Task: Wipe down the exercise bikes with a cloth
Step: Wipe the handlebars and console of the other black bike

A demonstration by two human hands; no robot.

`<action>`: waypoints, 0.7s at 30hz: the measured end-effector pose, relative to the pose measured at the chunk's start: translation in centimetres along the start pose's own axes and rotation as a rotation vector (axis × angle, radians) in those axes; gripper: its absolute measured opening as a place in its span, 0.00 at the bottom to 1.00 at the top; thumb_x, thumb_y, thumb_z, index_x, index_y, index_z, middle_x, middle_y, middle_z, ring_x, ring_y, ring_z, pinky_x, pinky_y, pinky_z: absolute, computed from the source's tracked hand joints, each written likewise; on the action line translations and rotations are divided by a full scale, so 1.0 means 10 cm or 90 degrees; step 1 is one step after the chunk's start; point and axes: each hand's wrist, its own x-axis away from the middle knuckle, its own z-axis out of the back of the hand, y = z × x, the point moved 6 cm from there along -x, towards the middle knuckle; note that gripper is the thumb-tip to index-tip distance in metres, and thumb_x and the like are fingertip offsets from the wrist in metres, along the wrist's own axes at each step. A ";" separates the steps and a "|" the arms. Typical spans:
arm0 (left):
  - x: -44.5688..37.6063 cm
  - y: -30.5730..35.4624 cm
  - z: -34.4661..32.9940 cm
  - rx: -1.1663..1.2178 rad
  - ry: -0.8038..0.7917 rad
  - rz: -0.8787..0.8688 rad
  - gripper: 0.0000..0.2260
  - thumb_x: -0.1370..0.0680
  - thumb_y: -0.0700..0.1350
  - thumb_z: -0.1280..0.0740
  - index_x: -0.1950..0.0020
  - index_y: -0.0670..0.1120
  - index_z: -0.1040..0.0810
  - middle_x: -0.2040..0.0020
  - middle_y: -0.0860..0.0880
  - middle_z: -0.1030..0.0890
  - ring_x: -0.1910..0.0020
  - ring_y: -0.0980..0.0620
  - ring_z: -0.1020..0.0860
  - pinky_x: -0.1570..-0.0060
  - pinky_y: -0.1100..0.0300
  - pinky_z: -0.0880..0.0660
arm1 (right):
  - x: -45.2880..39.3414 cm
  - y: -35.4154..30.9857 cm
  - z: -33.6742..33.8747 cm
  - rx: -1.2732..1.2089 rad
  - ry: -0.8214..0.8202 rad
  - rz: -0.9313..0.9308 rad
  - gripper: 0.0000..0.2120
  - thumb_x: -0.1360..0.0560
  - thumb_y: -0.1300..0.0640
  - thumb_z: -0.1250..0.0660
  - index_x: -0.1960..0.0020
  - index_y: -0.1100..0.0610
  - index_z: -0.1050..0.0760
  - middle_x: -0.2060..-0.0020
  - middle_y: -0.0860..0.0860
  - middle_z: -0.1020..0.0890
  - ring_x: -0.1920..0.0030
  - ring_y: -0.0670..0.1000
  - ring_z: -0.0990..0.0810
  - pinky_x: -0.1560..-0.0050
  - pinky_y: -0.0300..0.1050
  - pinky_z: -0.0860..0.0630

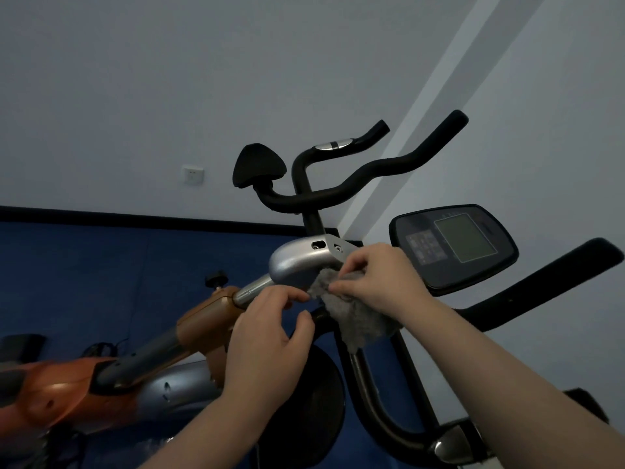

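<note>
An orange and silver exercise bike (203, 319) slants across the view, with a silver stem housing (297, 262) and black handlebars (341, 191) above it. A grey fluffy cloth (358, 316) lies against the underside of the silver housing. My right hand (382, 279) pinches the cloth's upper edge with its fingers. My left hand (270, 336) is just left of the cloth, its thumb and fingers curled toward the cloth's edge and the chrome post (250, 292); whether it grips the cloth is unclear.
A second bike's black console with a grey screen (456, 245) and black handles (541, 282) stands to the right. A black round flywheel cover (321, 407) hangs below my hands. Blue padded floor (84, 265), grey wall and a wall socket (192, 174) lie behind.
</note>
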 end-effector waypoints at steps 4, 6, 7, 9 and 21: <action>0.01 0.01 0.01 0.001 0.004 -0.012 0.07 0.27 0.50 0.37 0.51 0.61 0.27 0.51 0.65 0.25 0.49 0.67 0.27 0.50 0.51 0.25 | -0.03 -0.10 -0.03 0.035 0.108 0.010 0.07 0.35 0.46 0.24 0.62 0.47 0.19 0.64 0.42 0.19 0.60 0.43 0.22 0.61 0.39 0.27; 0.01 0.00 0.00 0.011 -0.005 -0.008 0.07 0.27 0.51 0.37 0.51 0.60 0.27 0.51 0.65 0.25 0.49 0.66 0.27 0.50 0.52 0.25 | 0.01 -0.03 -0.01 0.038 0.041 0.010 0.07 0.35 0.44 0.24 0.63 0.46 0.19 0.62 0.42 0.18 0.58 0.43 0.22 0.58 0.42 0.25; 0.02 -0.01 0.00 0.012 -0.007 -0.007 0.07 0.27 0.52 0.38 0.51 0.60 0.26 0.52 0.65 0.25 0.49 0.66 0.27 0.50 0.52 0.25 | 0.02 -0.01 -0.01 0.018 -0.014 0.001 0.08 0.36 0.44 0.23 0.65 0.46 0.19 0.62 0.42 0.18 0.57 0.42 0.22 0.58 0.42 0.24; 0.02 -0.01 0.00 0.007 -0.008 -0.005 0.07 0.28 0.54 0.39 0.51 0.61 0.26 0.52 0.65 0.25 0.49 0.67 0.27 0.51 0.53 0.25 | 0.00 0.00 -0.01 -0.016 -0.096 -0.032 0.08 0.38 0.46 0.21 0.67 0.47 0.18 0.64 0.43 0.17 0.58 0.41 0.21 0.59 0.40 0.24; 0.01 -0.02 -0.01 0.002 -0.017 -0.018 0.07 0.27 0.52 0.39 0.51 0.60 0.26 0.53 0.64 0.23 0.50 0.66 0.26 0.55 0.59 0.27 | -0.01 -0.02 -0.04 0.022 -0.062 -0.045 0.09 0.37 0.45 0.22 0.65 0.48 0.20 0.64 0.42 0.18 0.58 0.41 0.22 0.55 0.45 0.23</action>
